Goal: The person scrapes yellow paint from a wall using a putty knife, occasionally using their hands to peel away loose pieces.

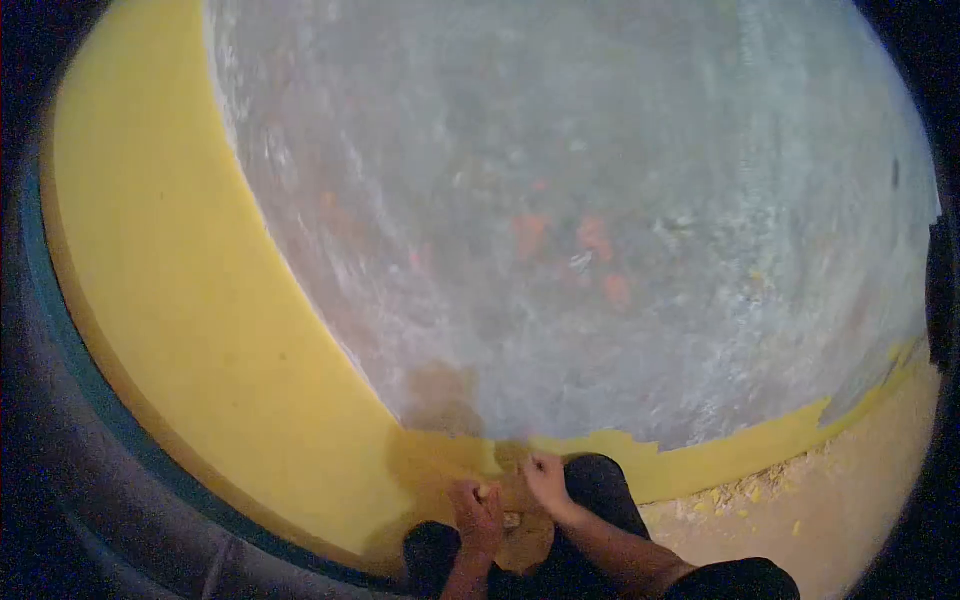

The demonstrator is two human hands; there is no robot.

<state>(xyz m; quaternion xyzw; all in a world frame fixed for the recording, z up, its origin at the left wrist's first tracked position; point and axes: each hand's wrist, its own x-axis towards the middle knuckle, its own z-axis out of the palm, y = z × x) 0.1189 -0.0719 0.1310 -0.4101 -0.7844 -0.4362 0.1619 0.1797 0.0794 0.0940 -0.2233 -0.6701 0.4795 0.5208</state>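
Note:
My left hand [480, 508] is low in the view, between my knees, with its fingers curled. A small pale bit shows at its fingertips, too blurred to name. To its right, my right hand [545, 482] is closed, knuckles up, close to the yellow strip at the foot of the wall. Whatever it may hold is hidden. In front of both hands rises the grey wall patch [520, 340], with white smears and several orange marks. Yellow paint [200, 260] borders it on the left and along the bottom.
My dark-clothed knees [605, 490] are close to the wall. Yellow and pale flakes [760, 490] lie along the wall's base on the beige floor [770, 550]. A teal edge [110, 400] curves down the left side. Something dark [940, 290] stands at the far right.

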